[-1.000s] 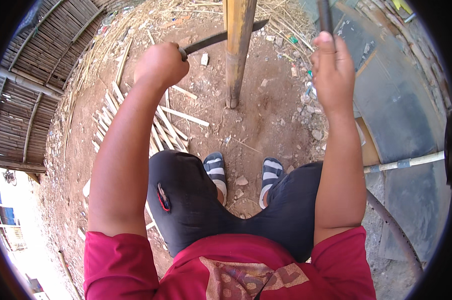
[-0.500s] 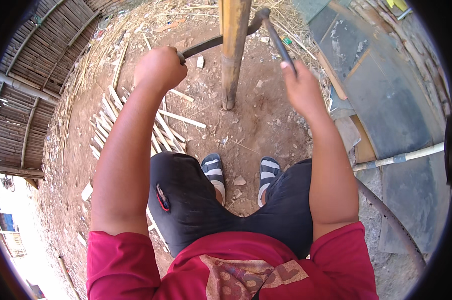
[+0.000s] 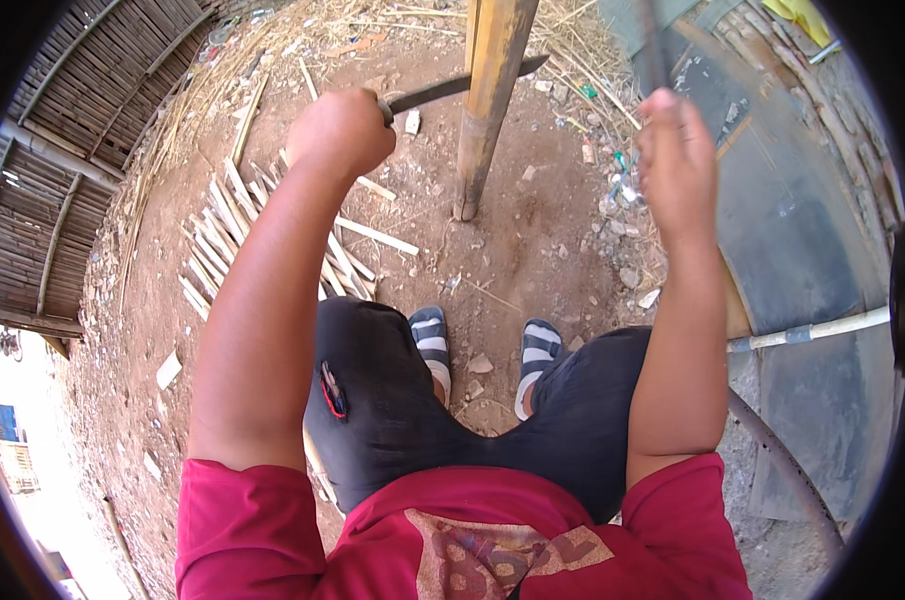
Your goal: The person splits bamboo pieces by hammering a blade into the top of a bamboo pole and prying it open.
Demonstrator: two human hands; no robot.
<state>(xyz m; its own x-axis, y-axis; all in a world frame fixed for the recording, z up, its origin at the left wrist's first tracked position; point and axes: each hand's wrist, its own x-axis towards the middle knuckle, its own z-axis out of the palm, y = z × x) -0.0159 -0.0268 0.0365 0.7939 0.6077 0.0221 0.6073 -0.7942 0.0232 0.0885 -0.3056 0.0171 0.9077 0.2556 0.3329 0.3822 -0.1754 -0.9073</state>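
Note:
Ahead of me a yellow-brown bamboo pole [image 3: 485, 130] stands slightly tilted, its lower end on the dirt and its top out of view. My left hand [image 3: 343, 135] is closed round the handle of a machete [image 3: 431, 95]. The dark blade runs crosswise at the pole, its middle hidden by the bamboo and its tip showing on the right side. It looks lodged in the bamboo. Raised at the right, my right hand [image 3: 679, 170] grips the dark handle of a hammer [image 3: 653, 45], blurred by motion; its head is beyond the top edge.
Split bamboo strips [image 3: 218, 235] lie piled on the ground left of the pole. Dark flat panels [image 3: 793, 240] and a pale pole [image 3: 813, 333] are at the right. A woven bamboo wall [image 3: 68, 90] stands at the left. My sandalled feet [image 3: 543, 350] are below the bamboo pole.
My right hand has swung the hammer up and to the right, away from the machete's tip. The pole, the machete and my left hand have shifted slightly right in the picture.

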